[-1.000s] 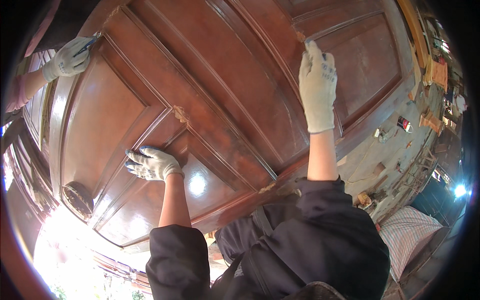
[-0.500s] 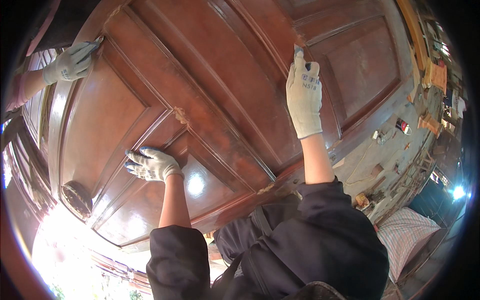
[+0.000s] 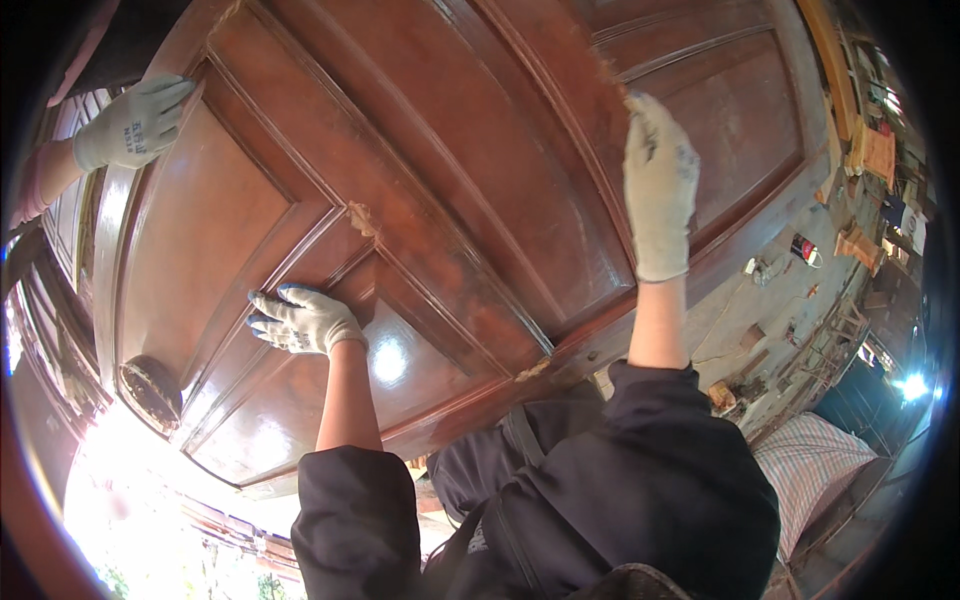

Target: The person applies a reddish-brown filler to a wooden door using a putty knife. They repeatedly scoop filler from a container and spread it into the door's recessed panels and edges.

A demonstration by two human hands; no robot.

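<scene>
A large reddish-brown panelled wooden door [image 3: 440, 190] lies before me, its ridges and sunken panels glossy. My left hand [image 3: 305, 322], in a white knit glove with blue fingertips, rests spread on the door's near left part. Over on the right, my right hand [image 3: 660, 190] in the same kind of glove touches the door beside a raised moulding. Its fingers are bent together; what they hold, if anything, is hidden. A tan rough patch [image 3: 362, 222] marks a panel joint between my hands.
Another person's gloved hand [image 3: 137, 122] is on the door's far left edge. A dark oval hole [image 3: 152, 390] opens near the left end. On the floor at right are a red-and-black can [image 3: 804, 250], wood scraps and a striped cloth [image 3: 815, 470].
My right hand has moved right along the door, its pointing finger now drawn in. My left hand stays put. The other person's hand has turned and its fingers lie flatter.
</scene>
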